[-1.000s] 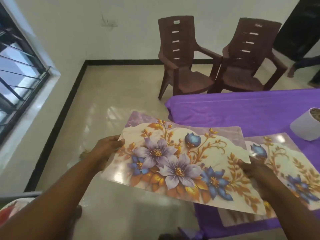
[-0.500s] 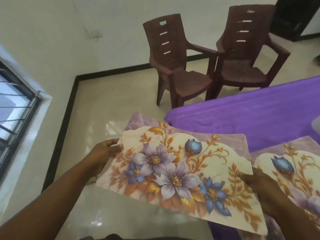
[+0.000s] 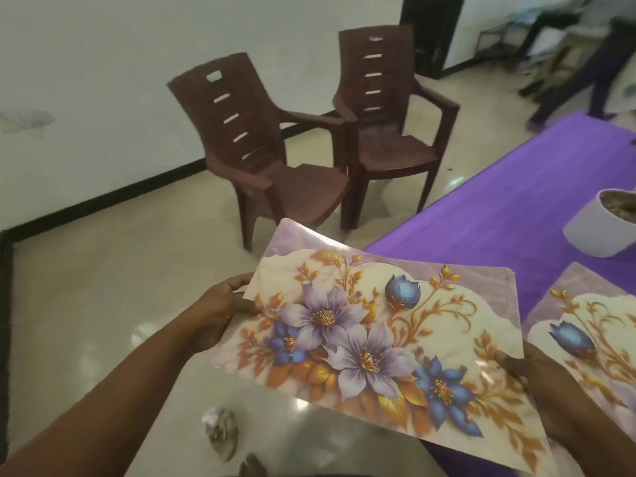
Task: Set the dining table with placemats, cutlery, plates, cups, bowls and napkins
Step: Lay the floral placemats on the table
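Note:
I hold a floral placemat [image 3: 371,335] in the air beside the table's left end, partly over the floor. My left hand [image 3: 220,308] grips its left edge, thumb on top. At the lower right corner my right hand [image 3: 547,390] pinches the mat's right edge. A thin stack edge shows at its far right corner, so it may be more than one mat. A second floral placemat [image 3: 592,342] lies flat on the purple tablecloth [image 3: 516,215] at the right.
A white pot [image 3: 599,228] stands on the table at the right edge. Two brown plastic chairs [image 3: 275,160] stand on the tiled floor beyond the table, by the white wall. A person walks at the top right near a dark doorway.
My view has swung right and tilted, bringing the white pot back in. The held placemat has shifted a little toward the table; both hands keep their grip.

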